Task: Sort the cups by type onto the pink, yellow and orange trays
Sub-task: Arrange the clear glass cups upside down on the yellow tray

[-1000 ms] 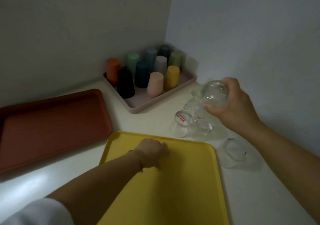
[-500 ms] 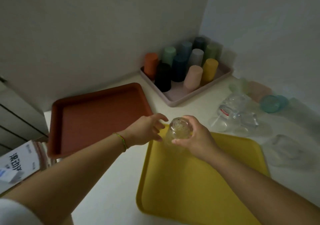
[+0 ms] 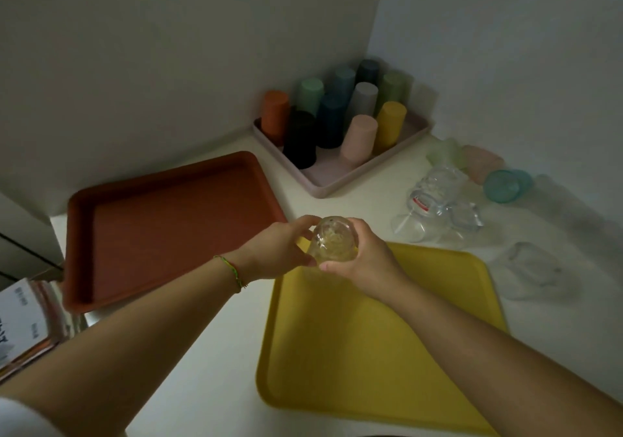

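Note:
Both hands hold one clear glass cup [image 3: 332, 239], upside down, over the far left corner of the yellow tray [image 3: 371, 342]. My left hand [image 3: 279, 251] grips its left side and my right hand [image 3: 362, 258] grips its right side. The orange tray [image 3: 161, 227] lies to the left with nothing on it. At the back corner the pink tray [image 3: 340, 180] carries several upside-down coloured plastic cups [image 3: 359, 140]. More clear glass cups [image 3: 438, 200] lie on the counter to the right, with another clear cup [image 3: 532, 268] nearer me.
Translucent tinted cups, one teal [image 3: 507, 185], one pink [image 3: 480, 163] and one green [image 3: 445, 153], lie against the right wall. A stack of printed packets [image 3: 23, 322] sits at the counter's left edge. Walls close off the back and right.
My right hand carried the clear cup from the pile on the right to the yellow tray's far left corner. My left hand lifted off the tray and took hold of the cup too.

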